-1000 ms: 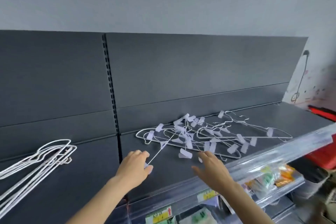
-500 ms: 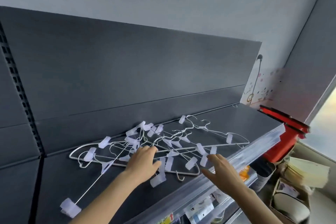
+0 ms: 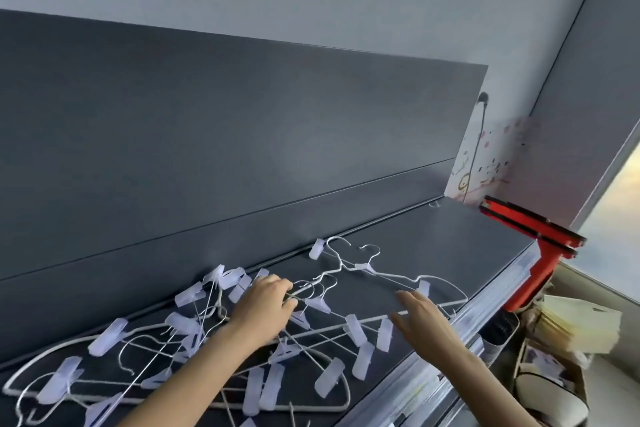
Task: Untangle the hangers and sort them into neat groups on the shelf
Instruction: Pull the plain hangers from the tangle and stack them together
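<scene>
A tangled heap of white wire hangers (image 3: 194,354) with pale plastic clips sprawls across the dark shelf (image 3: 450,246). My left hand (image 3: 265,308) lies on the middle of the heap, its fingers curled round the hooks of the hangers near the centre. My right hand (image 3: 420,319) hovers over the right part of the heap with fingers spread and straight, holding nothing. One hanger (image 3: 377,274) reaches out to the right, past my right hand.
A dark back panel (image 3: 242,149) rises behind the shelf. A clear plastic strip (image 3: 460,350) lines the shelf's front edge. A red stool or stand (image 3: 533,246) sits beyond the right end, with boxes and paper stacks (image 3: 575,322) below it.
The view has swung right and closer to the heap. My left hand moved forward onto the hanger hooks and closed on them. My right hand moved up over the heap.
</scene>
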Demonstrator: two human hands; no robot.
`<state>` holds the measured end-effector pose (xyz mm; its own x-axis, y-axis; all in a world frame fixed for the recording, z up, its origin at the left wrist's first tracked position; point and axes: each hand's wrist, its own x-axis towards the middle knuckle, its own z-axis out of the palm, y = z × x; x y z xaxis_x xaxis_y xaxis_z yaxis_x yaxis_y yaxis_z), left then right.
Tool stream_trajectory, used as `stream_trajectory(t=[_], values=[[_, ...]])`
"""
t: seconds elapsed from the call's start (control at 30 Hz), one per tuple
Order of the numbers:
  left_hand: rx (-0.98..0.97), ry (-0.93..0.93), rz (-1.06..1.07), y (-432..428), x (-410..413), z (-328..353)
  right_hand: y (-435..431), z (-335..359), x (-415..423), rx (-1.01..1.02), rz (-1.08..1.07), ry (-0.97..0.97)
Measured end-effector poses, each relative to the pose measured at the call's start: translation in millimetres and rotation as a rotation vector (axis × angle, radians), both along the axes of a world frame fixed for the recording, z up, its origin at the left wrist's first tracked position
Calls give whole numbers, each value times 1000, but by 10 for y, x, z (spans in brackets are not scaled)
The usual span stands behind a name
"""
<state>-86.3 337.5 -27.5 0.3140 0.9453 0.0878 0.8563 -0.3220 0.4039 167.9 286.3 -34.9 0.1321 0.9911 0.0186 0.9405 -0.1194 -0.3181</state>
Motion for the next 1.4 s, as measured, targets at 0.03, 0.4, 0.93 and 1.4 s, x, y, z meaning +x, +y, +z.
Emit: stream_trajectory(t=[0.03, 0.4, 0.93, 1.4], values=[[-3, 8, 19, 56, 13, -16, 114, -34, 62, -9, 17, -8], [-74, 120, 310, 262, 167, -181, 1326, -262, 225, -65, 299, 9], [35, 171, 474, 137, 271, -316, 1674, -175, 304, -76, 322, 254], [224, -89, 471, -11, 158, -222, 1477, 398, 462, 32, 152, 403]])
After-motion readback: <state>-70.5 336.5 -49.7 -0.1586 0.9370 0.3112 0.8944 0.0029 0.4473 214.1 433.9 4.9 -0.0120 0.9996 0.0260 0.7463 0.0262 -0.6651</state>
